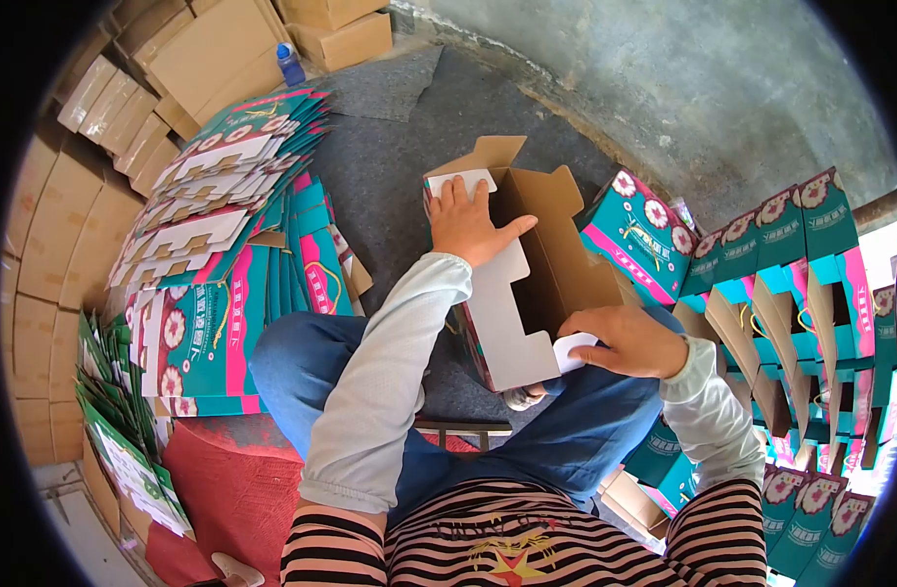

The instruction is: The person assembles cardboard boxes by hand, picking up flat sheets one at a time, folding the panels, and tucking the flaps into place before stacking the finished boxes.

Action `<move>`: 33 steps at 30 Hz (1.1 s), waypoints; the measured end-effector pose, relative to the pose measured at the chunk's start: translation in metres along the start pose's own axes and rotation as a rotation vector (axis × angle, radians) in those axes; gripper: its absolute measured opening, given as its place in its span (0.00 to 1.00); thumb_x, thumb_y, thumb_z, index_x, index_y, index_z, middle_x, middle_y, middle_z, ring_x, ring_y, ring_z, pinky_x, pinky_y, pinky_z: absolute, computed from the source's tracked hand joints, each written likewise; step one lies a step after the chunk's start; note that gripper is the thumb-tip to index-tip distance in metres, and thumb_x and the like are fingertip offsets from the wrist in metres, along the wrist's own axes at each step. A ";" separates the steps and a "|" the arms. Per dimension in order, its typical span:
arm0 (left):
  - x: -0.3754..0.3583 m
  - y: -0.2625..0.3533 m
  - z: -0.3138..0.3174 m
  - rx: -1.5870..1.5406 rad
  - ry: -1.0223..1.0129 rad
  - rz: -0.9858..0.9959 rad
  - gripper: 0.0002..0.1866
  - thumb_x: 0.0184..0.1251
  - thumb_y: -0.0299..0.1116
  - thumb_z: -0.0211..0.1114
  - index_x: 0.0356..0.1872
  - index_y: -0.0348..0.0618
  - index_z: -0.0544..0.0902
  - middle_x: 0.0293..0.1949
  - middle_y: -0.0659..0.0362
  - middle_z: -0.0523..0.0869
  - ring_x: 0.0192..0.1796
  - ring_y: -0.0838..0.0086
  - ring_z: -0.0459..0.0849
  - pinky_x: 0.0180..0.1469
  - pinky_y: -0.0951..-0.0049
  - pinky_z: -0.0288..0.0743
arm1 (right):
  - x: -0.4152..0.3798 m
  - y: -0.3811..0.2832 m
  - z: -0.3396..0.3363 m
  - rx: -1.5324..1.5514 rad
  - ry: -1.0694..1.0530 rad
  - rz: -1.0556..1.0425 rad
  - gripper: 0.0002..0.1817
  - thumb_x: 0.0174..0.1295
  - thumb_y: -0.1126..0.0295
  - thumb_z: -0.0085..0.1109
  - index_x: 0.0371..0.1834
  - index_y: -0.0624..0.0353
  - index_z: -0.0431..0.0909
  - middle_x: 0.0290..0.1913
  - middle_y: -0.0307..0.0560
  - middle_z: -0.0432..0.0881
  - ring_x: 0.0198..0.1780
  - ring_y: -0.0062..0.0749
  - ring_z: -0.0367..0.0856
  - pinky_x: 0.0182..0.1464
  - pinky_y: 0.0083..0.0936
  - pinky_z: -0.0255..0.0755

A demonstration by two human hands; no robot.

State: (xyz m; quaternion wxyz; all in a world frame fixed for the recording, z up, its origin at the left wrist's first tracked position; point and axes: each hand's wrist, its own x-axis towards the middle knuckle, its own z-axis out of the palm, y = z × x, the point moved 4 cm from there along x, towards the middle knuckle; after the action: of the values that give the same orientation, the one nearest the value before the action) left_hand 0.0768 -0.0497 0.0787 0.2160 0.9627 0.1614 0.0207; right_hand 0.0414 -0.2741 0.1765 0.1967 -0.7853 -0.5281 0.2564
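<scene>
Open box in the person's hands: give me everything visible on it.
The half-assembled cardboard gift box has a plain brown inside and a teal-and-pink printed outside, with white flap faces. It lies open across the person's lap, its top flaps spread and unfolded. The left hand presses flat on the far end by a white flap. The right hand pinches a rounded white tab at the near end.

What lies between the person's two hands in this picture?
In the head view, the open cardboard box spans the gap: the left hand presses its far end, and the right hand grips its near flap.
</scene>
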 end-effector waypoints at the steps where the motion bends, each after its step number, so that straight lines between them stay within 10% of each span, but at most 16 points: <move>1: 0.000 0.002 -0.001 -0.003 -0.009 -0.004 0.55 0.54 0.78 0.49 0.71 0.40 0.62 0.72 0.38 0.55 0.76 0.50 0.48 0.74 0.54 0.41 | -0.004 -0.001 0.004 -0.066 0.016 -0.058 0.11 0.62 0.66 0.59 0.45 0.56 0.74 0.36 0.49 0.81 0.40 0.46 0.81 0.41 0.37 0.73; 8: 0.001 -0.001 0.007 -0.003 0.023 0.010 0.54 0.52 0.77 0.51 0.68 0.39 0.66 0.71 0.36 0.57 0.75 0.47 0.51 0.74 0.50 0.40 | -0.035 -0.015 0.015 0.039 -0.154 -0.242 0.06 0.61 0.70 0.58 0.39 0.55 0.74 0.36 0.45 0.77 0.39 0.44 0.79 0.39 0.36 0.73; 16: -0.026 -0.005 0.028 0.092 0.300 0.208 0.47 0.57 0.67 0.59 0.67 0.35 0.66 0.69 0.36 0.60 0.73 0.45 0.53 0.73 0.46 0.42 | -0.021 -0.020 0.025 -0.233 0.202 -0.241 0.11 0.54 0.72 0.58 0.41 0.59 0.74 0.37 0.45 0.76 0.40 0.41 0.78 0.41 0.32 0.74; 33: -0.147 0.034 0.028 -0.111 0.149 0.323 0.38 0.58 0.53 0.64 0.60 0.30 0.70 0.66 0.35 0.63 0.71 0.41 0.57 0.71 0.46 0.47 | 0.028 0.026 0.051 -0.647 0.219 -0.134 0.18 0.47 0.63 0.66 0.39 0.60 0.76 0.41 0.48 0.74 0.49 0.42 0.73 0.58 0.36 0.66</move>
State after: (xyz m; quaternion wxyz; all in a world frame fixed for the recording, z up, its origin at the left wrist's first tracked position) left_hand -0.0492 -0.1371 0.0716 0.2500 0.9586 0.0190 0.1353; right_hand 0.0381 -0.2553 0.1161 0.0095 -0.7933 -0.6083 -0.0235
